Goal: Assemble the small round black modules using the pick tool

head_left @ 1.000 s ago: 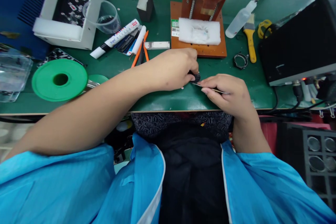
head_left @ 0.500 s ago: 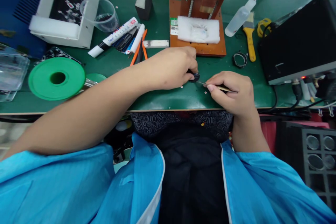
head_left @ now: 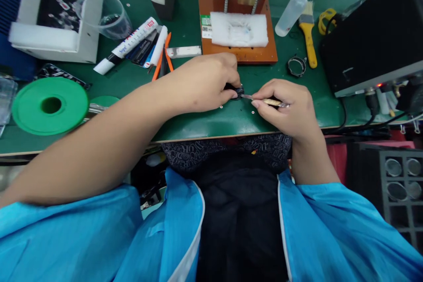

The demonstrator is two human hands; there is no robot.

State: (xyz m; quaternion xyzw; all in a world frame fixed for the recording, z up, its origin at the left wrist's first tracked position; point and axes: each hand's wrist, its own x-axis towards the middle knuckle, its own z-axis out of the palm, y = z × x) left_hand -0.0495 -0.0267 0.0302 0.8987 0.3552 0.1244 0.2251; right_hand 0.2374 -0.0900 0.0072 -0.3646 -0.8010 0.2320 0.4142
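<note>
Near the table's front edge, my left hand is closed on a small dark round part, pinched between thumb and fingers. My fingers partly cover this part. From the right, my right hand holds a thin tool with a light handle in a closed grip. The tool's metal tip points left and meets the edge of the dark part. Two tiny pale pieces lie on the green table, one below each hand's fingertips.
An orange-brown press bears a white foam pad. To its right are a bottle, a brush, a metal ring and a black box. Leftward lie a marker, a green spool and a clear cup.
The whole view has shifted, so the table items sit further left. Both hands keep their holds, and the tool in my right hand has turned slightly.
</note>
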